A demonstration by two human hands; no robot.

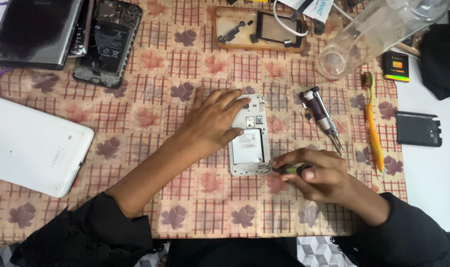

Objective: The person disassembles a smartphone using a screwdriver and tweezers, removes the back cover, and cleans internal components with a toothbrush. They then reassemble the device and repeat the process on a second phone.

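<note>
My left hand [210, 123] pins the open white phone [248, 136] mid-tablecloth [185, 64]; my right hand [316, 173] pinches a small screwdriver [289, 169] at its lower corner.

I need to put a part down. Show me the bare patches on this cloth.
Free cloth lies between the white tablet and the left hand, and between the dark opened phone and the wooden tray. It is crowded right of the white phone: right hand, screwdrivers, toothbrush.

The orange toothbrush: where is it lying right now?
In the head view, the orange toothbrush lies right of the opened white phone, between the screwdrivers and the dark back cover.
</note>
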